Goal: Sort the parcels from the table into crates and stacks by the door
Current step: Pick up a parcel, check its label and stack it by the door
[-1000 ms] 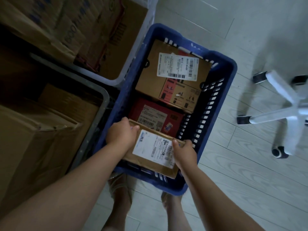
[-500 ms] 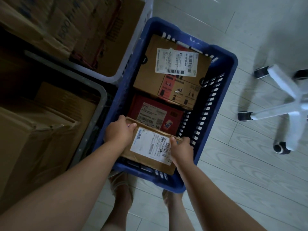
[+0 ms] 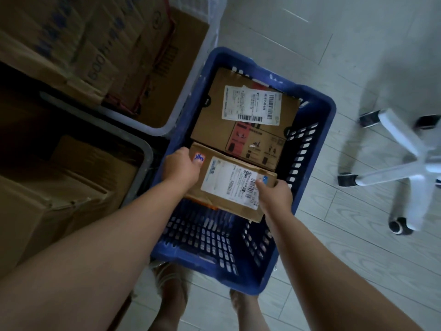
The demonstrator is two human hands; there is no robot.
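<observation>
A flat brown parcel (image 3: 222, 199) with a white shipping label sits low inside the blue slotted crate (image 3: 317, 130), held by both hands. My left hand (image 3: 181, 168) grips its left end and my right hand (image 3: 274, 194) grips its right end. It lies right behind a larger brown box (image 3: 212, 120) with a white barcode label at the crate's far end. An orange edge of something shows under the parcel; the red parcel seen before is hidden.
A white crate (image 3: 191, 96) full of cardboard boxes stands to the left of the blue one. A grey-rimmed bin (image 3: 145, 151) with big cardboard boxes is nearer left. A white office chair base (image 3: 405, 163) with castors stands on the pale floor to the right. My feet are below the crate.
Both hands have moved the parcel forward and down into the crate, so it now covers the red parcel. The camera has come closer to the crate.
</observation>
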